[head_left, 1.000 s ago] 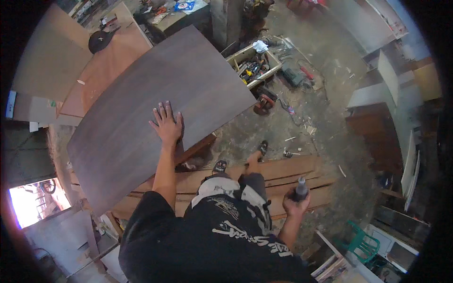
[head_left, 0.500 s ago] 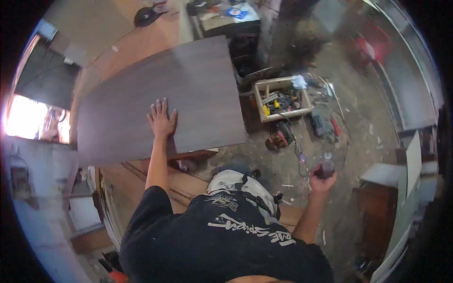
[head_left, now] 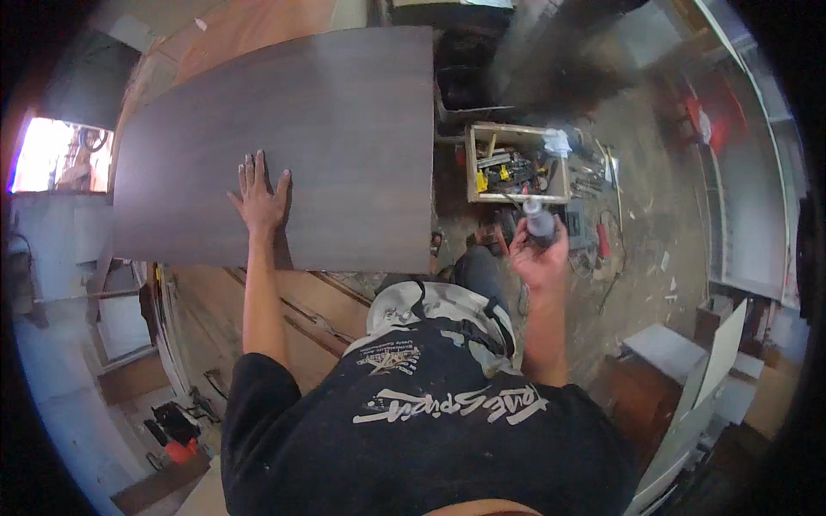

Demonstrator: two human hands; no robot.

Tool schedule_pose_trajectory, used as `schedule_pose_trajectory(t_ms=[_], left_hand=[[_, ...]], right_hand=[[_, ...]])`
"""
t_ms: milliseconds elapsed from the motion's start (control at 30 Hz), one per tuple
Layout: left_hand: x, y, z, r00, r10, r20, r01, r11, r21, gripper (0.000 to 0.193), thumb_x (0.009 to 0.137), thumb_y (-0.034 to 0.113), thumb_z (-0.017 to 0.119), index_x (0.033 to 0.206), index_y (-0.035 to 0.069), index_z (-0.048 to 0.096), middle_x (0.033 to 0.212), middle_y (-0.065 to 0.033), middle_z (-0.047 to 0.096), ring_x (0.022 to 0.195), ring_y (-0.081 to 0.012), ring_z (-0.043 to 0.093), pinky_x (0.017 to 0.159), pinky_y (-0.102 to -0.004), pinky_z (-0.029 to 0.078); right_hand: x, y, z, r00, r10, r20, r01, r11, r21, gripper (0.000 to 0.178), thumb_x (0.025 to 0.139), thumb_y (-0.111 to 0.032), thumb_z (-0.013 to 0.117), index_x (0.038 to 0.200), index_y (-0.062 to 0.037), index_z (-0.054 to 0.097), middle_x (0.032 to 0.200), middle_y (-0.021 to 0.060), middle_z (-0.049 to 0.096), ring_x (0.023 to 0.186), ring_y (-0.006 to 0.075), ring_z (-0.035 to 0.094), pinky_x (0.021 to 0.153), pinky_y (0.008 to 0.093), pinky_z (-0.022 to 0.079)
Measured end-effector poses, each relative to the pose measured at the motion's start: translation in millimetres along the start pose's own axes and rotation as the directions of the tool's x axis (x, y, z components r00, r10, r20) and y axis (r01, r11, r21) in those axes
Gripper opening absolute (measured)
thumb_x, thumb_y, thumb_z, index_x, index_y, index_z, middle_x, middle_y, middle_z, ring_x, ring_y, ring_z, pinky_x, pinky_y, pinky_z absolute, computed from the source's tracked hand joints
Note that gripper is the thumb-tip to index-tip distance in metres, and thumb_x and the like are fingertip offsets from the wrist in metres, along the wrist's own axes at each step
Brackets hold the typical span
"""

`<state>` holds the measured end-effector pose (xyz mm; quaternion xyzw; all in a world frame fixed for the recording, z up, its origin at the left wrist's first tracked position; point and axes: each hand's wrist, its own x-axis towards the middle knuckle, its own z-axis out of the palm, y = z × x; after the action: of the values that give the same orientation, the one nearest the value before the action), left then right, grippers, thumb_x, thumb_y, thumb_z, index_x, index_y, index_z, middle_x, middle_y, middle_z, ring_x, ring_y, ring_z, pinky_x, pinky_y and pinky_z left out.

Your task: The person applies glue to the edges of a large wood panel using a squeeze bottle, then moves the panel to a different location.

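Observation:
My left hand (head_left: 261,198) lies flat on a large grey-brown wood-grain panel (head_left: 353,129), fingers spread and holding nothing. The panel spans the left and middle of the head view, its near edge in front of my body. To the right of it, my right hand (head_left: 542,267) is raised, palm up, with the fingers closed round a small, partly see-through bottle (head_left: 539,221). The bottle stands roughly upright, blurred, with a pale top and a darker lower part. It is apart from the panel.
Beyond the bottle, a wooden crate (head_left: 472,176) on the floor holds several tools. A red-handled tool (head_left: 603,241) lies to its right. A red object (head_left: 718,112) and a tall frame (head_left: 757,198) stand far right. Loose boards (head_left: 662,348) lean at lower right.
My right hand has come up and leftward with the bottle, nearer the panel and the crate. My left hand stays flat on the panel, its fingers spread wider. The whole view has shifted.

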<state>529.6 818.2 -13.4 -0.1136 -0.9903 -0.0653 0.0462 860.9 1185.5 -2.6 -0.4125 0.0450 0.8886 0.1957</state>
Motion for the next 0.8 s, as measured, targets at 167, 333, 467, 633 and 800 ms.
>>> schedule_pose_trajectory(t_ms=[167, 333, 467, 633, 800], left_hand=[[-1, -4, 7, 0.989, -0.130, -0.065, 0.134, 0.990, 0.048, 0.073, 0.089, 0.059, 0.049, 0.150, 0.024, 0.029, 0.157, -0.0050, 0.025, 0.145, -0.0246, 0.020, 0.113, -0.0624, 0.009], [-5, -14, 7, 0.988, -0.131, -0.077, 0.132, 0.991, 0.016, 0.071, 0.090, 0.058, 0.049, 0.149, 0.023, 0.031, 0.156, -0.0054, 0.027, 0.145, -0.0247, 0.021, 0.115, -0.0579, 0.011], [-1, -26, 17, 0.982, -0.138, -0.132, 0.140, 0.990, 0.005, 0.070, 0.091, 0.059, 0.048, 0.149, 0.023, 0.032, 0.155, -0.0058, 0.029, 0.145, -0.0243, 0.022, 0.116, -0.0539, 0.013], [0, -32, 25, 0.962, -0.214, -0.168, 0.223, 0.974, 0.038, 0.073, 0.090, 0.064, 0.044, 0.149, 0.022, 0.033, 0.154, -0.0060, 0.031, 0.144, -0.0247, 0.023, 0.116, -0.0504, 0.014], [2, -40, 23, 0.955, -0.239, -0.174, 0.249, 0.968, 0.038, 0.077, 0.089, 0.067, 0.042, 0.149, 0.020, 0.033, 0.154, -0.0070, 0.030, 0.144, -0.0260, 0.023, 0.115, -0.0525, 0.016]], right_hand=[[7, 6, 22, 0.989, 0.124, -0.082, -0.132, 0.986, -0.098, 0.042, 0.088, -0.040, 0.061, 0.110, -0.0047, 0.058, 0.099, 0.0104, 0.062, 0.086, 0.0227, 0.065, 0.061, 0.0314, 0.056], [25, -15, 6, 0.991, 0.062, -0.119, -0.077, 0.988, -0.133, 0.038, 0.087, -0.038, 0.063, 0.109, -0.0068, 0.059, 0.100, 0.0098, 0.063, 0.086, 0.0227, 0.065, 0.061, 0.0315, 0.056], [51, -40, 8, 0.996, 0.086, -0.004, -0.086, 0.987, -0.137, 0.026, 0.089, -0.034, 0.062, 0.102, -0.0119, 0.063, 0.099, 0.0063, 0.065, 0.085, 0.0226, 0.065, 0.061, 0.0316, 0.055], [70, -60, 16, 0.997, 0.081, 0.005, -0.079, 0.987, -0.138, 0.022, 0.089, -0.033, 0.063, 0.102, -0.0152, 0.065, 0.098, 0.0061, 0.066, 0.086, 0.0233, 0.065, 0.062, 0.0329, 0.055], [83, -71, 12, 0.988, 0.147, -0.051, -0.153, 0.973, -0.171, 0.027, 0.087, -0.033, 0.064, 0.104, -0.0121, 0.063, 0.100, 0.0084, 0.064, 0.086, 0.0253, 0.065, 0.063, 0.0332, 0.055]])
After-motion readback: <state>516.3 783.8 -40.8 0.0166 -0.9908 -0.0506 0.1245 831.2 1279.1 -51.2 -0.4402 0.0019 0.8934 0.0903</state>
